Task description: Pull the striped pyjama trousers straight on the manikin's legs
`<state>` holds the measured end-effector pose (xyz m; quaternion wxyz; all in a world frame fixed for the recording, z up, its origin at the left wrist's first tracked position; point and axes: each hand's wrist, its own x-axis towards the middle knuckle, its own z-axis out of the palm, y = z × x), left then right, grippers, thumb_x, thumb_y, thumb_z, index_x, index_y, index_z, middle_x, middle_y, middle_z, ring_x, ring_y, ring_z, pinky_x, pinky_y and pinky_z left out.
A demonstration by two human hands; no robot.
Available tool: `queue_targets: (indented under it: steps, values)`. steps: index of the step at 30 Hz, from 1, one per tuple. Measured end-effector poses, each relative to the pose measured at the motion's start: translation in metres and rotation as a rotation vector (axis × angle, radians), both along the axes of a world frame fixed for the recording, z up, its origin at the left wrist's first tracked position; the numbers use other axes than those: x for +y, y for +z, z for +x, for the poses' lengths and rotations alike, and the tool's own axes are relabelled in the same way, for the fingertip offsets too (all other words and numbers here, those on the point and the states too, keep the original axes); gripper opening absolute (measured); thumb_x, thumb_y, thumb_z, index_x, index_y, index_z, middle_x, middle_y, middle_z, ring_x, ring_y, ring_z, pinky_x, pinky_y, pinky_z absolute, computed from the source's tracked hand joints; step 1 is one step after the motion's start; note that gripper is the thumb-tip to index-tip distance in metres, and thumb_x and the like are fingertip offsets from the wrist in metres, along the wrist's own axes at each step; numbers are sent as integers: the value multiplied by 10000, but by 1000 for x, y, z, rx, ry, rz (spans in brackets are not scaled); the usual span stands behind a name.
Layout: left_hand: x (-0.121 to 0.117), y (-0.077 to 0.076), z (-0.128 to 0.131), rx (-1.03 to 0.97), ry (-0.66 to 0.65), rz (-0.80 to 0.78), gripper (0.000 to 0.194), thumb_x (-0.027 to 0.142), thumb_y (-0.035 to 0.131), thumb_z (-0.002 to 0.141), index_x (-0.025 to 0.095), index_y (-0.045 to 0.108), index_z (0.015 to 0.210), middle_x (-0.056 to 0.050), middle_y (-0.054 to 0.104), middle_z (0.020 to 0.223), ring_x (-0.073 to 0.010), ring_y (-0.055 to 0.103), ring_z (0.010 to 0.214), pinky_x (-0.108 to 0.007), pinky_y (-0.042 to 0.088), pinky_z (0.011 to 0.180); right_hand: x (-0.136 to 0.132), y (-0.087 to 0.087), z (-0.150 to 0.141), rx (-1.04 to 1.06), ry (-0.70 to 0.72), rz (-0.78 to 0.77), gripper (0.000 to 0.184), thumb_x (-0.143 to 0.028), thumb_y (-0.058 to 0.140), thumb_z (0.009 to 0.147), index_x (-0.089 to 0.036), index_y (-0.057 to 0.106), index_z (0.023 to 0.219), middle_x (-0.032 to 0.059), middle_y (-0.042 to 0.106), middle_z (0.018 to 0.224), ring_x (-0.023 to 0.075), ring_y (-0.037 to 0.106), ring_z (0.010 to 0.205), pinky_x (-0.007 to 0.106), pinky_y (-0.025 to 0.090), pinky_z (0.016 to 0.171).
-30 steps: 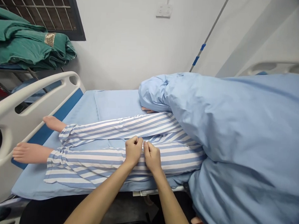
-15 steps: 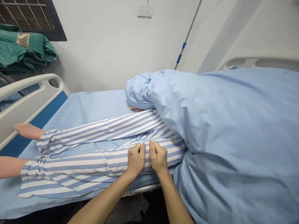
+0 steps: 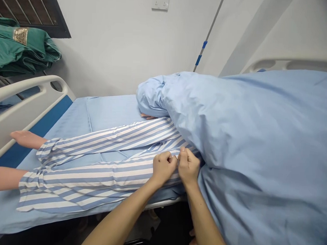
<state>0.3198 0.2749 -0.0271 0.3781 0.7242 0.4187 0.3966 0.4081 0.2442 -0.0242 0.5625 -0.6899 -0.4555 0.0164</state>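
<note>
A figure in blue-and-white striped trousers (image 3: 96,170) lies on a hospital bed, bare feet to the left. Its upper body is hidden under a light blue duvet (image 3: 247,133). My left hand (image 3: 163,166) and my right hand (image 3: 188,164) rest side by side on the near thigh, right at the duvet's edge. Both hands are curled into fists, fingers folded in and pressing on the striped cloth. I cannot tell whether they pinch the fabric.
A white and blue footboard (image 3: 26,105) closes the bed's left end. The light blue sheet (image 3: 112,111) shows behind the legs. Folded green cloth (image 3: 20,51) lies on a rack at the far left. A pole (image 3: 207,34) leans on the wall; a socket (image 3: 160,2) sits above.
Both hands have slid right along the near thigh, from about the knee up to the duvet's edge. Their fingers have curled tighter into fists. The view shifted right.
</note>
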Motion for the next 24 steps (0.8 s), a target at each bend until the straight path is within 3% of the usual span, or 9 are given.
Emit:
queue_targets:
  steps: [5, 9, 12, 14, 17, 21, 24]
  values:
    - [1, -14, 1, 9, -32, 52, 231, 200, 471, 694, 182, 374, 485, 42, 389, 480, -86, 362, 507, -232, 275, 541, 10, -6, 16, 141, -143, -46, 445, -451, 336, 870, -191, 386, 512, -28, 384, 440, 98, 356, 448, 239, 287, 487]
    - [5, -6, -4, -30, -124, -69, 229, 231, 480, 698, 182, 422, 482, 40, 431, 475, -86, 380, 497, -224, 304, 539, 16, -18, 19, -15, -246, -64, 415, -432, 353, 865, -183, 416, 539, -19, 404, 471, 102, 331, 477, 250, 261, 505]
    - [17, 1, -35, -76, -183, -192, 252, 290, 453, 744, 172, 503, 526, 18, 513, 516, -96, 446, 528, -218, 340, 552, 16, -19, 18, -42, -227, -70, 419, -427, 345, 872, -187, 381, 530, -34, 353, 464, 94, 296, 472, 252, 236, 496]
    - [33, 2, -77, 1, -101, -140, 281, 303, 426, 764, 167, 523, 537, 12, 521, 529, -101, 455, 549, -219, 341, 570, 15, -18, 17, -50, -215, -64, 411, -417, 352, 870, -190, 349, 527, -45, 315, 465, 90, 280, 471, 251, 226, 493]
    - [69, 0, -167, 291, 32, -5, 273, 302, 425, 753, 173, 505, 527, 22, 479, 508, -103, 423, 541, -224, 314, 575, 14, -17, 17, -47, -211, -48, 396, -397, 370, 862, -191, 324, 527, -51, 289, 474, 85, 273, 477, 249, 223, 495]
    - [114, -6, -288, 617, 209, -31, 172, 269, 438, 723, 188, 547, 618, 7, 560, 606, -134, 484, 630, -228, 325, 621, 13, -17, 14, -68, -213, -67, 377, -387, 381, 846, -196, 326, 527, -51, 267, 481, 89, 282, 483, 251, 227, 498]
    - [128, -13, -344, 727, 333, -81, 138, 255, 446, 716, 190, 531, 628, -12, 581, 633, -158, 513, 668, -234, 322, 628, 14, -16, 13, -99, -221, -117, 375, -396, 372, 838, -201, 323, 522, -44, 271, 476, 99, 292, 478, 258, 223, 498]
